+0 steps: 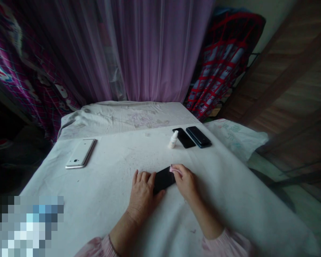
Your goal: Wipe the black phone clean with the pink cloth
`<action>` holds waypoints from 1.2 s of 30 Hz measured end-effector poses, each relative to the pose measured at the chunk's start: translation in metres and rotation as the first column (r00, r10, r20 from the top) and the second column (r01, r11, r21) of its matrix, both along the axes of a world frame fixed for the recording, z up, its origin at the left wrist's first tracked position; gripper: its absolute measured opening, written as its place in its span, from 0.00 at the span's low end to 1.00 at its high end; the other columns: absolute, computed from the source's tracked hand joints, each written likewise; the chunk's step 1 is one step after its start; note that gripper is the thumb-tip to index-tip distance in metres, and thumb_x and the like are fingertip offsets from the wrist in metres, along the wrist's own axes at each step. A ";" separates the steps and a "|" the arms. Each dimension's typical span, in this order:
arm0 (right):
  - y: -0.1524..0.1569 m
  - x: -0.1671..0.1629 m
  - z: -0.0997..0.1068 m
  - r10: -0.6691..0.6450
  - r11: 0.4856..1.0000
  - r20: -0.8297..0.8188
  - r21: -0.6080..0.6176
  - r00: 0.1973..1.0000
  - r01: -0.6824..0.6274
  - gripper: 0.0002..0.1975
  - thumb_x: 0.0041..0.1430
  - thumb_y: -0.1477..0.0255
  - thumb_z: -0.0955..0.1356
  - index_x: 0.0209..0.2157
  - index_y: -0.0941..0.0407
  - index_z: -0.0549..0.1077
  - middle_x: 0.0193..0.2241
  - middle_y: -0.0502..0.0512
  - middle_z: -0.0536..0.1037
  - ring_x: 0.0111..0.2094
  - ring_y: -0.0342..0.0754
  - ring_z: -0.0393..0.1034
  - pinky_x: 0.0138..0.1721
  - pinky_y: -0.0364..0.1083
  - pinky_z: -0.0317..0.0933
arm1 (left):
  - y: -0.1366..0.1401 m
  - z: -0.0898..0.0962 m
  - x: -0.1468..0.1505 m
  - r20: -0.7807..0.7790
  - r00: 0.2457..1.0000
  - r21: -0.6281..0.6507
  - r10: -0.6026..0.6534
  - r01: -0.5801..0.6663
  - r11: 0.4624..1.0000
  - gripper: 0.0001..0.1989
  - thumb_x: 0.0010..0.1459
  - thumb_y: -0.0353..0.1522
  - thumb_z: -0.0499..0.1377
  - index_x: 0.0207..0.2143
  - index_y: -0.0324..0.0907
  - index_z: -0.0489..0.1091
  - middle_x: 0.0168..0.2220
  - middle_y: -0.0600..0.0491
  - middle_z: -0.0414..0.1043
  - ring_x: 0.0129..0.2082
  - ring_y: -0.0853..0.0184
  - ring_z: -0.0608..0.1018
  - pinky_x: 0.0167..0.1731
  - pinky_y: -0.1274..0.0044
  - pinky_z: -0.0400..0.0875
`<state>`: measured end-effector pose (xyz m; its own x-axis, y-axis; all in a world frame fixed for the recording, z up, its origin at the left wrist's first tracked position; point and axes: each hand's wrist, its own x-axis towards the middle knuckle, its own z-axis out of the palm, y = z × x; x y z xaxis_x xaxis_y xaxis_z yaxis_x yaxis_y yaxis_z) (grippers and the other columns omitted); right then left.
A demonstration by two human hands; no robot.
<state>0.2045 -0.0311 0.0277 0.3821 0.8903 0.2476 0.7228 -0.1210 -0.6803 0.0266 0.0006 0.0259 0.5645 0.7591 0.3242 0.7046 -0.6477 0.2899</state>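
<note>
A black smartphone (163, 179) lies on the white-covered table between my hands. My left hand (143, 185) grips its left end, fingers along the far side and thumb at the near edge. In my right hand (186, 178) a small pink cloth (173, 169) is pinched, touching the phone's right end. Beyond my hands a small white spray bottle (173, 140) stands upright. Just behind it lies another black phone (186, 138), and to the right is a stack of dark phones (198, 137). On the left rests a stack of phones with a white one (81, 153) on top.
The table cover (109, 200) is wrinkled towards the back. Purple curtains (160, 50) hang behind the table. A plastic bag (235, 137) sits by the right edge, near brown wooden panels (289, 85). The lower left corner is blurred into blocks.
</note>
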 end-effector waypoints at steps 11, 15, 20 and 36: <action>-0.017 0.004 -0.006 0.053 0.980 0.258 0.173 0.965 -0.100 0.13 0.62 0.76 0.61 0.40 0.54 0.76 0.36 0.56 0.81 0.40 0.49 0.73 0.44 0.47 0.67 | 0.008 -0.017 -0.019 0.080 0.991 0.050 -0.105 0.101 0.994 0.30 0.53 0.39 0.64 0.56 0.40 0.61 0.49 0.42 0.71 0.51 0.52 0.72 0.56 0.52 0.58; -0.020 -0.024 -0.004 0.169 0.947 0.385 0.193 0.908 -0.258 0.14 0.63 0.78 0.60 0.45 0.56 0.75 0.34 0.58 0.80 0.42 0.50 0.72 0.43 0.49 0.68 | 0.011 -0.024 -0.019 0.149 0.984 0.091 -0.095 0.082 0.992 0.32 0.51 0.39 0.65 0.55 0.38 0.59 0.46 0.42 0.73 0.47 0.52 0.75 0.54 0.53 0.62; -0.023 -0.047 -0.005 0.301 0.916 0.399 0.132 0.866 -0.379 0.14 0.62 0.80 0.62 0.43 0.54 0.75 0.40 0.57 0.80 0.46 0.51 0.70 0.46 0.50 0.66 | 0.012 -0.023 -0.017 0.212 0.971 0.099 -0.110 0.091 0.991 0.33 0.51 0.37 0.66 0.56 0.39 0.56 0.43 0.44 0.75 0.44 0.54 0.76 0.53 0.54 0.63; -0.006 -0.038 -0.001 0.225 0.965 0.431 0.028 0.874 -0.262 0.16 0.63 0.80 0.61 0.49 0.55 0.72 0.39 0.55 0.81 0.55 0.55 0.63 0.56 0.55 0.50 | 0.013 -0.019 -0.017 0.228 0.971 -0.006 -0.067 0.070 0.998 0.37 0.48 0.36 0.66 0.58 0.42 0.55 0.44 0.46 0.76 0.45 0.53 0.77 0.53 0.53 0.60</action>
<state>0.1665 -0.0374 0.0270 -0.0006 0.9109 0.4126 0.9422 0.1388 -0.3050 0.0097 0.0137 0.0069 0.5277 0.7266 0.4400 0.5733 -0.6869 0.4466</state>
